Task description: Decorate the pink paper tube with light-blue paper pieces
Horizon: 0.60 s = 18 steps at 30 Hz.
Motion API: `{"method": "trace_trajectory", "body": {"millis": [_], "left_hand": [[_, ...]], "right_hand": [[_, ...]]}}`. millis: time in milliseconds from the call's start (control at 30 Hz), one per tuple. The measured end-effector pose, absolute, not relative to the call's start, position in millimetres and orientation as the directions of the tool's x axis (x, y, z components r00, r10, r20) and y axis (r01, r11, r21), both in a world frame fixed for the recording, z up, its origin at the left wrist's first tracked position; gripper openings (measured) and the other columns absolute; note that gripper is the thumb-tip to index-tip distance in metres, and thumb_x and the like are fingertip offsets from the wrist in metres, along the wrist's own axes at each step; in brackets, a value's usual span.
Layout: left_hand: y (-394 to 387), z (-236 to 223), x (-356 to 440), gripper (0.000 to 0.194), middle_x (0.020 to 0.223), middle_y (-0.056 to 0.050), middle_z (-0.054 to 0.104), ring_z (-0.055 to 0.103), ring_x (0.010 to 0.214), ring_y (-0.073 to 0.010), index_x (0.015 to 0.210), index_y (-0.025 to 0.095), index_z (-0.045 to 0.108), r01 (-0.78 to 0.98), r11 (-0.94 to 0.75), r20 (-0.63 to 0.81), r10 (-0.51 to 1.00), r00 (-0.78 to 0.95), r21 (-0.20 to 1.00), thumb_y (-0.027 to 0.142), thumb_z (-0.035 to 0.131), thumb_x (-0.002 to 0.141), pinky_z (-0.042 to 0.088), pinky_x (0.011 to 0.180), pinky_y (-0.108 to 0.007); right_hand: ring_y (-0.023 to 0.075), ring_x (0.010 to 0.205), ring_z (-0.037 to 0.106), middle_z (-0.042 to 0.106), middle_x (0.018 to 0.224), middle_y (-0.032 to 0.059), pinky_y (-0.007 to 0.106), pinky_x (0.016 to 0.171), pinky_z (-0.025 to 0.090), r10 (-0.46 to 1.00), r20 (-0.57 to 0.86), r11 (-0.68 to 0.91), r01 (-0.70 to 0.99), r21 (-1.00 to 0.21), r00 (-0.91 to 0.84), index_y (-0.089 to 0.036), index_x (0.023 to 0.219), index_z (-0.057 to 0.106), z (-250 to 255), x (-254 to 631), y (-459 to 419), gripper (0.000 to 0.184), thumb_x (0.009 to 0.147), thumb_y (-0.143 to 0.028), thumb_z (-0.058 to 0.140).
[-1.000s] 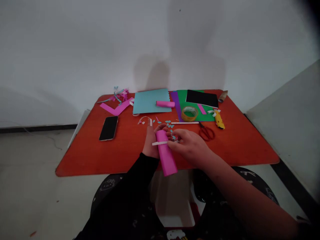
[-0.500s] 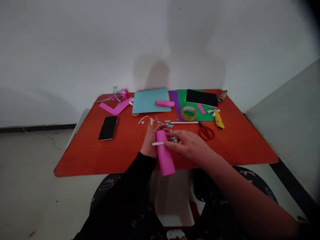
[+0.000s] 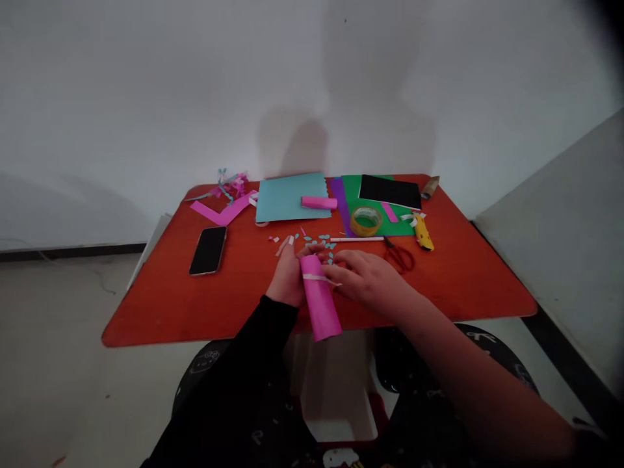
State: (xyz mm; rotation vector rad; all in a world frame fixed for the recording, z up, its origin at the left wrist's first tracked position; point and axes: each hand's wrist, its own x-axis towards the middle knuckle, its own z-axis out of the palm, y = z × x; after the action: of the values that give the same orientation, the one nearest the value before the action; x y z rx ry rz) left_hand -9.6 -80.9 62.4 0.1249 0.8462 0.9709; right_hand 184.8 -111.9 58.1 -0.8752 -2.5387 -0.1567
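A rolled magenta paper tube (image 3: 319,301) stands tilted in front of me, its lower end past the table's near edge. My left hand (image 3: 288,276) holds it from behind and the left side. A narrow white paper strip (image 3: 314,277) lies across the tube's upper part. My right hand (image 3: 365,279) reaches in from the right, its fingertips pinching the strip's end against the tube. Small light-blue paper bits (image 3: 319,244) are scattered on the table just beyond my fingers.
The orange-red table (image 3: 160,305) holds a black phone (image 3: 208,250), red scissors (image 3: 398,257), a tape roll (image 3: 365,221), a yellow utility knife (image 3: 424,233), a white stick (image 3: 357,239), a light-blue card (image 3: 280,200) bearing a small magenta roll (image 3: 319,203), and green card (image 3: 397,224).
The white strip no longer sticks out left of the tube; it now lies across the front. My right hand has moved slightly left along it, and the tube stands a little more upright.
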Motion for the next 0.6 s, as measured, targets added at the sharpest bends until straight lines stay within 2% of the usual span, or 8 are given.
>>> {"method": "trace_trajectory", "body": {"millis": [133,233,333,400,467,600], "left_hand": [[-79.6,63.0,-12.5,0.063,0.064,-0.006,0.062,0.059,0.046,-0.0173,0.091,0.013,0.066,-0.652,0.583,-0.576,0.774,0.263,0.485,0.063,0.03,0.102,0.049,0.048,-0.029],[-79.1,66.4,-14.4,0.061,0.064,-0.006,0.063,0.059,0.047,-0.0188,0.091,0.014,0.065,-0.67,0.56,-0.567,0.787,0.246,0.487,0.063,0.03,0.102,0.051,0.047,-0.032],[-79.1,69.3,-14.2,0.06,0.065,-0.008,0.063,0.061,0.05,-0.0197,0.09,0.014,0.064,-0.701,0.53,-0.548,0.803,0.234,0.478,0.061,0.028,0.102,0.052,0.049,-0.032],[-78.9,69.2,-13.5,0.06,0.065,-0.008,0.064,0.062,0.052,-0.0195,0.088,0.014,0.063,-0.704,0.523,-0.545,0.807,0.228,0.48,0.06,0.028,0.103,0.053,0.05,-0.031],[-78.4,67.3,-12.9,0.062,0.065,-0.009,0.064,0.063,0.053,-0.0198,0.088,0.013,0.064,-0.688,0.536,-0.551,0.801,0.233,0.488,0.061,0.028,0.102,0.052,0.05,-0.031],[-78.1,62.8,-11.8,0.065,0.064,-0.009,0.064,0.063,0.054,-0.0204,0.087,0.014,0.065,-0.656,0.568,-0.561,0.787,0.257,0.496,0.065,0.028,0.101,0.051,0.05,-0.03]], "right_hand": [[0.0265,0.103,0.066,0.066,0.126,0.0157,0.039,0.086,0.055,0.582,0.406,0.784,0.618,-0.053,-0.704,-0.025,0.141,0.06,58.8,186.5,-109.8,0.046,0.096,-0.024,0.066],[0.0259,0.101,0.067,0.066,0.123,0.0152,0.039,0.087,0.056,0.622,0.387,0.763,0.637,-0.107,-0.681,-0.023,0.144,0.057,58.9,187.6,-108.8,0.049,0.096,-0.027,0.066],[0.0229,0.096,0.066,0.067,0.115,0.0118,0.037,0.087,0.056,0.656,0.415,0.745,0.629,-0.222,-0.63,-0.024,0.138,0.063,61.0,188.5,-108.9,0.038,0.1,-0.027,0.06],[0.021,0.098,0.065,0.066,0.113,0.0102,0.036,0.088,0.057,0.671,0.423,0.741,0.574,-0.35,-0.608,-0.024,0.131,0.067,63.4,188.4,-109.8,0.033,0.101,-0.021,0.054],[0.0203,0.107,0.064,0.064,0.117,0.0104,0.036,0.094,0.057,0.672,0.416,0.736,0.497,-0.459,-0.612,-0.025,0.131,0.068,65.4,188.0,-110.9,0.039,0.099,-0.012,0.05],[0.0213,0.12,0.061,0.06,0.127,0.0118,0.04,0.101,0.056,0.646,0.413,0.747,0.419,-0.516,-0.642,-0.027,0.133,0.069,65.0,187.6,-111.6,0.053,0.092,-0.001,0.049]]}}
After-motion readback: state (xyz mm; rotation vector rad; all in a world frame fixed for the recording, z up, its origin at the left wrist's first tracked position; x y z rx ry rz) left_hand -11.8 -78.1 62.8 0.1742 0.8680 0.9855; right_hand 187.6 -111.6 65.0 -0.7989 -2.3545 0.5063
